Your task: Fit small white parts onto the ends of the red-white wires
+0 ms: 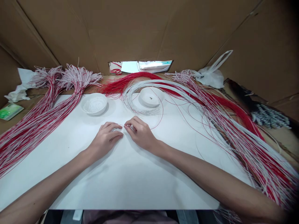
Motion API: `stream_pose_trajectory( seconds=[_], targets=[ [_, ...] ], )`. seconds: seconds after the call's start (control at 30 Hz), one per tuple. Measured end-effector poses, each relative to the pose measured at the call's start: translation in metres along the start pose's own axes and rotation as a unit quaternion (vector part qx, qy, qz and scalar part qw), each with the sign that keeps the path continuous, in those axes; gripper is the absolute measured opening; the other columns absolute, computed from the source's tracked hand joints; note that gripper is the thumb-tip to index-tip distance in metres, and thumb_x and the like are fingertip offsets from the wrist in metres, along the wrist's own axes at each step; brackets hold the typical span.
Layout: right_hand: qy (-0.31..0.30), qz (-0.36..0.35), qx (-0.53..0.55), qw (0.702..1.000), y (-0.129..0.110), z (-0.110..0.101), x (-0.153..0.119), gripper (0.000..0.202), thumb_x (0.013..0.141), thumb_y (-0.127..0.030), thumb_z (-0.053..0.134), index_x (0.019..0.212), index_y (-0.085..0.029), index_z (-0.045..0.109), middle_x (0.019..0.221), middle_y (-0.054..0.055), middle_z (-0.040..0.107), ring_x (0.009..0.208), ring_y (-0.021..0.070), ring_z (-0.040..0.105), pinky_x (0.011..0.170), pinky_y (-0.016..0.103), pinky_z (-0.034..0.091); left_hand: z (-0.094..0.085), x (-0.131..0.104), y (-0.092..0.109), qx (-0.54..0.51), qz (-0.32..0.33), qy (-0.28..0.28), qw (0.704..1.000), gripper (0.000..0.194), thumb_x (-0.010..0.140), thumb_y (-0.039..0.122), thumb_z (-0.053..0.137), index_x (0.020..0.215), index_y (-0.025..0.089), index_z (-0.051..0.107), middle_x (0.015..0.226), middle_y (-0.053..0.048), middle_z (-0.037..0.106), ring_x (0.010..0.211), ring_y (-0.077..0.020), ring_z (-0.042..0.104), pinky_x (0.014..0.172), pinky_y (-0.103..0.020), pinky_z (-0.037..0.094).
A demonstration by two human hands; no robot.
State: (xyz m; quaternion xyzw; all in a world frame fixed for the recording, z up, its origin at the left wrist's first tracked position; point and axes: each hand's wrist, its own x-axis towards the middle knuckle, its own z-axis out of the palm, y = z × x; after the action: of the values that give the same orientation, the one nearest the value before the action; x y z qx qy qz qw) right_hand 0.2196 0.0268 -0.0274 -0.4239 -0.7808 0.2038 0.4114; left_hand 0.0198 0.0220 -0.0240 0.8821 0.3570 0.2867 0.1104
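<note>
My left hand (108, 133) rests over the white tabletop (130, 180), fingers curled and thumb brought near them. Something small and whitish shows between its fingers, too small to name. Close beside it, my right hand (140, 132) pinches a thin red cord (161, 116) between thumb and fingertips. A short bit of red strand spans the narrow gap between both sets of fingertips. From behind my right hand the cord loops up past a white bowl (144, 101) with a small dark thing inside. Another white bowl (85, 107), holding white material, stands beyond my left hand.
Red-and-white cord bundles (58, 107) lie along the left. Red cords (140, 75), white cords (173, 84) and mixed cords (224, 124) sweep around the back and right. A white plastic bag (211, 77) sits against the cardboard wall (130, 31), which has a slot cut in it.
</note>
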Motion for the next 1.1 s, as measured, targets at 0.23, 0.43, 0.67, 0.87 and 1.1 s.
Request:
stream_pose_trajectory(
  seconds=[0.23,0.43,0.67,0.87,1.1],
  targets=[
    [-0.002,0.012,0.001,1.0,-0.0023,-0.0008,0.0005,0.01,0.093,-0.018,0.052,0.088,-0.018,0.06,0.088,0.003,0.06,0.065,0.0108,0.05,0.06,0.025,0.04,0.0014,-0.0013,0.0036,0.036,0.001,-0.017,0.999,0.016,0.094,0.016,0.053,0.094,0.021,0.068,0.117,-0.007,0.066,0.112,-0.0235,0.053,0.093,-0.044,0.048],
    [0.004,0.018,0.0,1.0,-0.0025,-0.0008,0.0004,0.01,0.092,-0.018,0.051,0.087,-0.019,0.06,0.087,0.003,0.06,0.065,0.0109,0.051,0.061,0.025,0.041,0.0013,-0.0009,-0.0018,0.003,0.006,-0.002,1.0,0.014,0.091,0.019,0.06,0.095,0.025,0.073,0.117,-0.006,0.068,0.111,-0.0241,0.056,0.09,-0.043,0.05],
    [0.002,0.022,0.002,1.0,-0.0023,-0.0005,0.0007,0.009,0.091,-0.016,0.053,0.087,-0.018,0.06,0.087,0.003,0.059,0.066,0.0105,0.051,0.06,0.024,0.04,0.0014,0.003,0.0014,-0.001,0.003,-0.015,1.0,0.012,0.09,0.015,0.06,0.091,0.022,0.071,0.114,-0.005,0.068,0.109,-0.0233,0.055,0.09,-0.042,0.048],
    [0.002,0.023,-0.001,1.0,-0.0027,-0.0007,0.001,0.009,0.092,-0.017,0.052,0.087,-0.018,0.06,0.088,0.003,0.06,0.067,0.0108,0.051,0.06,0.024,0.041,0.0012,0.0024,0.0055,0.033,0.015,-0.031,0.999,0.013,0.093,0.014,0.053,0.095,0.02,0.064,0.117,-0.006,0.066,0.113,-0.0234,0.053,0.091,-0.042,0.044],
    [0.001,0.023,0.004,1.0,-0.0036,-0.0014,0.0011,0.009,0.091,-0.016,0.052,0.086,-0.018,0.06,0.087,0.003,0.059,0.064,0.0102,0.049,0.06,0.025,0.04,0.0001,0.0017,0.0049,0.01,-0.005,-0.024,1.0,0.014,0.093,0.018,0.057,0.102,0.022,0.066,0.117,-0.007,0.066,0.112,-0.0231,0.053,0.092,-0.042,0.046]
  ],
)
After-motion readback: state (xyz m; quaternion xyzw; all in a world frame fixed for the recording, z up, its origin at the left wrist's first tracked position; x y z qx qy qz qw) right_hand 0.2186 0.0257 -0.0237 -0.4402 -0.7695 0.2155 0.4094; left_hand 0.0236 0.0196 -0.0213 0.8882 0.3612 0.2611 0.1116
